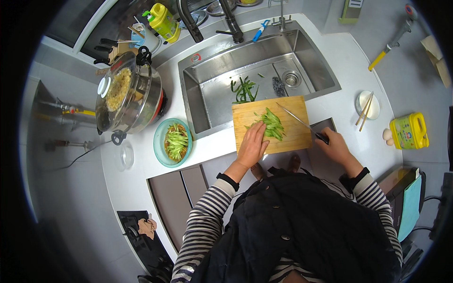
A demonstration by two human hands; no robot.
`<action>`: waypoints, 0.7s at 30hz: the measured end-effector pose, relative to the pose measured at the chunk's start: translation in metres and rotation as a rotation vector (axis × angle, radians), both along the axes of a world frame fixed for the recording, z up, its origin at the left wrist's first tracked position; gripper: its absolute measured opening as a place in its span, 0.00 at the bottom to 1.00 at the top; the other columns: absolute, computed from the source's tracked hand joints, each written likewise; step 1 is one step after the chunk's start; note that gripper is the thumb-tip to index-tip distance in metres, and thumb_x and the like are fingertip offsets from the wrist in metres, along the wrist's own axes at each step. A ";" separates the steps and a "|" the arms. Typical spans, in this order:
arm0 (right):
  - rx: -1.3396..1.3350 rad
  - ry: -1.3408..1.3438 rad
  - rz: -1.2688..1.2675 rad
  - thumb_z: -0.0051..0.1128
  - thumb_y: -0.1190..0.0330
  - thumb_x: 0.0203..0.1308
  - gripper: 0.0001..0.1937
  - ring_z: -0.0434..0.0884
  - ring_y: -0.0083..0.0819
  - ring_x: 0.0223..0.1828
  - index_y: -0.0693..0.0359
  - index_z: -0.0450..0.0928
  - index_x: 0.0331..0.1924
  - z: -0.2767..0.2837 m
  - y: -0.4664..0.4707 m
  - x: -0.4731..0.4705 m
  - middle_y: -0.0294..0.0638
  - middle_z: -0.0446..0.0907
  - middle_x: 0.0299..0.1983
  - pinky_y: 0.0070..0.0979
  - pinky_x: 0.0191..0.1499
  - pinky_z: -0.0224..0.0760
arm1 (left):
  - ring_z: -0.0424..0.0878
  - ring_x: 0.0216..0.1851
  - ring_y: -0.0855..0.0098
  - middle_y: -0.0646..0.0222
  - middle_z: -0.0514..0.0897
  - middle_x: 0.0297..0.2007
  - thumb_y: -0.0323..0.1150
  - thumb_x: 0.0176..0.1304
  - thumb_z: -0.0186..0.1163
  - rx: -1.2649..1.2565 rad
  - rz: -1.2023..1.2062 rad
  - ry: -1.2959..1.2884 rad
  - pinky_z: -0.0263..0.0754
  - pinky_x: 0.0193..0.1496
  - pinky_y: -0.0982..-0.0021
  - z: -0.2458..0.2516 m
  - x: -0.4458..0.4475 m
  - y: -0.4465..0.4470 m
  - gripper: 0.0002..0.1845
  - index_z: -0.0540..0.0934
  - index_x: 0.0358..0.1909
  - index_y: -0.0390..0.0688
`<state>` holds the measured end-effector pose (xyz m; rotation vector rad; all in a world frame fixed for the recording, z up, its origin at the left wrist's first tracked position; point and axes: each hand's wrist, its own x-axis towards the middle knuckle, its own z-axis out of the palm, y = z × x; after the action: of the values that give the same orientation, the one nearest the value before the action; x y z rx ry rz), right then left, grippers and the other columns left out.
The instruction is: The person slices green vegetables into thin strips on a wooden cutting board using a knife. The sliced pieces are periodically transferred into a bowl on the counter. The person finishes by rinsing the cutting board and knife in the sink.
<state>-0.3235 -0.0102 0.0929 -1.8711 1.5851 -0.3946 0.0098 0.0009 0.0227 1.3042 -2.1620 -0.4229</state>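
Note:
My right hand (pixel 332 142) grips the black handle of a kitchen knife (pixel 295 117), whose blade lies across the right part of a wooden cutting board (pixel 244 113). The board sits over the front edge of the sink. On it is a pile of green vegetable strips (pixel 273 123), probably cucumber. My left hand (pixel 253 141) rests at the left side of this pile, fingers touching the strips; whether it holds any is hidden beneath the palm. A teal bowl (pixel 158 148) to the left contains more green strips over brownish food.
Green peelings (pixel 244 89) and a dark scouring pad (pixel 278 86) lie in the steel sink (pixel 219 113). A glass-lidded steamer pot (pixel 141 102) stands left. A blue peeler (pixel 261 31) rests behind the sink. Right are a white bowl (pixel 376 106) with chopsticks, eggs (pixel 387 133) and a yellow jug (pixel 407 131).

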 end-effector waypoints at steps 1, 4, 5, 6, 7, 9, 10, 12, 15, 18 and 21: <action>0.037 -0.040 0.013 0.63 0.64 0.62 0.12 0.83 0.54 0.38 0.63 0.77 0.41 -0.007 -0.001 0.004 0.54 0.82 0.33 0.42 0.41 0.75 | 0.64 0.68 0.44 0.49 0.67 0.68 0.34 0.64 0.65 0.003 0.040 0.013 0.60 0.72 0.51 0.001 -0.002 0.000 0.35 0.64 0.70 0.34; 0.118 -0.170 0.010 0.61 0.63 0.66 0.13 0.84 0.47 0.35 0.65 0.77 0.45 -0.027 -0.006 0.017 0.53 0.83 0.32 0.40 0.41 0.75 | 0.64 0.66 0.43 0.47 0.66 0.67 0.35 0.62 0.67 0.003 0.193 0.024 0.61 0.70 0.51 0.004 -0.007 0.003 0.37 0.63 0.70 0.34; 0.162 -0.206 -0.006 0.60 0.62 0.67 0.14 0.84 0.45 0.34 0.65 0.78 0.47 -0.032 -0.009 0.020 0.53 0.83 0.32 0.39 0.41 0.76 | 0.64 0.65 0.43 0.46 0.66 0.66 0.36 0.61 0.68 0.001 0.261 0.001 0.61 0.69 0.51 0.005 -0.009 0.005 0.39 0.63 0.71 0.34; 0.193 -0.248 -0.011 0.60 0.62 0.68 0.15 0.84 0.41 0.32 0.66 0.78 0.48 -0.036 -0.012 0.022 0.52 0.83 0.31 0.38 0.39 0.76 | 0.64 0.65 0.42 0.45 0.66 0.66 0.37 0.60 0.69 0.001 0.332 -0.023 0.61 0.69 0.51 0.006 -0.011 0.006 0.41 0.62 0.71 0.33; 0.246 -0.282 -0.028 0.59 0.61 0.68 0.16 0.84 0.38 0.31 0.66 0.77 0.49 -0.039 -0.014 0.025 0.50 0.82 0.30 0.37 0.37 0.76 | 0.64 0.64 0.42 0.44 0.66 0.65 0.37 0.58 0.71 0.055 0.362 -0.015 0.61 0.69 0.52 0.007 -0.011 0.008 0.43 0.61 0.71 0.32; 0.356 -0.332 -0.050 0.58 0.60 0.69 0.17 0.83 0.34 0.29 0.66 0.77 0.51 -0.043 -0.017 0.031 0.48 0.82 0.29 0.34 0.32 0.76 | 0.64 0.63 0.43 0.42 0.66 0.63 0.38 0.55 0.74 0.169 0.421 0.010 0.61 0.69 0.53 0.009 -0.013 0.011 0.48 0.58 0.72 0.29; 0.411 -0.348 -0.055 0.58 0.60 0.70 0.17 0.83 0.33 0.27 0.66 0.77 0.51 -0.044 -0.018 0.034 0.47 0.81 0.28 0.33 0.30 0.76 | 0.64 0.63 0.42 0.42 0.65 0.63 0.37 0.53 0.75 0.195 0.428 0.013 0.61 0.69 0.54 0.010 -0.014 0.011 0.51 0.56 0.72 0.27; 0.465 -0.355 -0.040 0.57 0.59 0.70 0.17 0.82 0.31 0.24 0.66 0.77 0.51 -0.047 -0.019 0.043 0.45 0.81 0.27 0.31 0.26 0.75 | 0.64 0.63 0.42 0.42 0.63 0.62 0.36 0.50 0.78 0.262 0.444 0.032 0.61 0.69 0.54 0.010 -0.016 0.009 0.55 0.53 0.72 0.24; 0.476 -0.356 0.008 0.56 0.59 0.71 0.16 0.80 0.31 0.20 0.64 0.76 0.50 -0.052 -0.014 0.058 0.44 0.79 0.25 0.30 0.23 0.74 | 0.62 0.64 0.43 0.40 0.60 0.62 0.32 0.48 0.79 0.316 0.484 0.198 0.61 0.70 0.57 0.006 -0.026 0.002 0.58 0.50 0.71 0.22; 0.499 -0.403 0.051 0.56 0.59 0.71 0.14 0.78 0.30 0.18 0.63 0.75 0.47 -0.058 -0.009 0.070 0.42 0.78 0.23 0.30 0.22 0.73 | 0.59 0.65 0.43 0.40 0.57 0.62 0.30 0.47 0.79 0.330 0.557 0.291 0.60 0.71 0.59 -0.003 -0.039 -0.003 0.57 0.49 0.71 0.21; 0.532 -0.426 0.082 0.54 0.60 0.72 0.13 0.76 0.28 0.17 0.63 0.73 0.45 -0.062 -0.005 0.082 0.40 0.77 0.22 0.29 0.21 0.71 | 0.60 0.65 0.44 0.40 0.57 0.61 0.34 0.49 0.79 0.345 0.599 0.315 0.61 0.70 0.58 -0.013 -0.047 -0.013 0.57 0.50 0.71 0.21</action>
<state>-0.2411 -0.0148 0.0309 -1.3321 1.1752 -0.2755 -0.0377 -0.0118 0.0096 1.8442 -1.3911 -0.7090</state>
